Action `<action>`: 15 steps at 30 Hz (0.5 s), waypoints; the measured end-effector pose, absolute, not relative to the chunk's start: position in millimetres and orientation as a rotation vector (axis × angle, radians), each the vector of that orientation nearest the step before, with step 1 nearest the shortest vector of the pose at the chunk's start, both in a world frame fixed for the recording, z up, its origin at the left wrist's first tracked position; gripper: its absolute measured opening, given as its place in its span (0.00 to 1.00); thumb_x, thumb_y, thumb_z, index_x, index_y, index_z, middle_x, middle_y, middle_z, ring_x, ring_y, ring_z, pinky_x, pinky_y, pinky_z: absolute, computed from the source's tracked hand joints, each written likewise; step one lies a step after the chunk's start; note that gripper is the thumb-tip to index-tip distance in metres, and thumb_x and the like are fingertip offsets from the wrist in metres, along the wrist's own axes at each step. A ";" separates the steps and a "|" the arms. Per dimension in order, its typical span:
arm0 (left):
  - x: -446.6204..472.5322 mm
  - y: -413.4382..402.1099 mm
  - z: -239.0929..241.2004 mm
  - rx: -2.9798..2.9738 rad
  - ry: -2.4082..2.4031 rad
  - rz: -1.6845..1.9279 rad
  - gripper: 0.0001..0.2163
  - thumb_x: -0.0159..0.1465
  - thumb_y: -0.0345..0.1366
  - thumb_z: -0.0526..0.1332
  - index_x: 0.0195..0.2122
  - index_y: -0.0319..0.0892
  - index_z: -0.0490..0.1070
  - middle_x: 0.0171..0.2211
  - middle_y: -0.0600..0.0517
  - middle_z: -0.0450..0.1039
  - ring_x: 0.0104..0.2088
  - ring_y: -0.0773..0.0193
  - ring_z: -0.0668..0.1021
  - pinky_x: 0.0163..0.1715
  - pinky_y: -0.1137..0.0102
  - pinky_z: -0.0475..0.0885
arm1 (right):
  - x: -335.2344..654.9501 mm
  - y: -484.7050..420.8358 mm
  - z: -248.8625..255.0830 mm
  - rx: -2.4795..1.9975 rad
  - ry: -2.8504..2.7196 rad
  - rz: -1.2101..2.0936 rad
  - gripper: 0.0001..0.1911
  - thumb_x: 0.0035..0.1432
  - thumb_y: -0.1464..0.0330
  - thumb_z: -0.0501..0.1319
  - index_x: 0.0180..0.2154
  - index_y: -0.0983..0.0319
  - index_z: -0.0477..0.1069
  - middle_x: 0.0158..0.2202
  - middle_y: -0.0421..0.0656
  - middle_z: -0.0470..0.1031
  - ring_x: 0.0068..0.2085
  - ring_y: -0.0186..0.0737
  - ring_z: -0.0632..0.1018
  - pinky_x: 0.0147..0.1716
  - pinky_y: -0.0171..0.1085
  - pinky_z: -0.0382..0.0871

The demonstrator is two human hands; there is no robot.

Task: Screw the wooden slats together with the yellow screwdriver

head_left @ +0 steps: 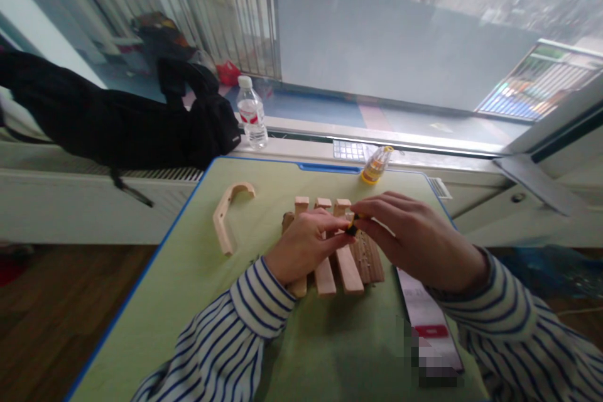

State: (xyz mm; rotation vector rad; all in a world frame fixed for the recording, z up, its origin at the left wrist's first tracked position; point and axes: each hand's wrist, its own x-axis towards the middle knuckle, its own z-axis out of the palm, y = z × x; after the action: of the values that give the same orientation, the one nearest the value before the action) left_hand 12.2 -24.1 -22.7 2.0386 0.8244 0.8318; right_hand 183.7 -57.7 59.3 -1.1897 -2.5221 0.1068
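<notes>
Over the middle of the table, my left hand [308, 242] and my right hand [414, 235] meet fingertip to fingertip. Both pinch a small black-and-yellow object [352, 226], whose exact kind is too small to make out. Directly below lie several light wooden strips [349, 270] with square raised ends, side by side. Beneath or beside them is a darker brown, grooved wooden piece [370, 257], partly hidden by my hands. Left of these, a curved light wooden piece [223, 217] with small holes rests apart on the tabletop.
The green table [198, 308] has a blue edge. A clear bottle with a yellow cap and base [375, 165] stands at the back. Right of the wood lies a phone [428, 320]. On the sill are a water bottle [252, 114] and a black garment or bag [141, 129].
</notes>
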 end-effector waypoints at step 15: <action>14.8 -23.3 -25.2 2.129 0.756 0.829 0.08 0.62 0.35 0.55 0.33 0.39 0.72 0.28 0.52 0.70 0.32 0.67 0.70 0.34 0.72 0.63 | 182.2 -61.2 37.4 -1.325 -2.294 -0.047 0.08 0.58 0.67 0.54 0.37 0.63 0.67 0.33 0.45 0.73 0.36 0.39 0.72 0.35 0.39 0.66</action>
State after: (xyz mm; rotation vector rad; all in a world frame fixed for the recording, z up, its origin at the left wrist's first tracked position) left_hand 14.8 -23.3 -25.2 2.1286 0.7564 0.8287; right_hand 182.2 -61.2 37.4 -1.3253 -2.2936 -0.0469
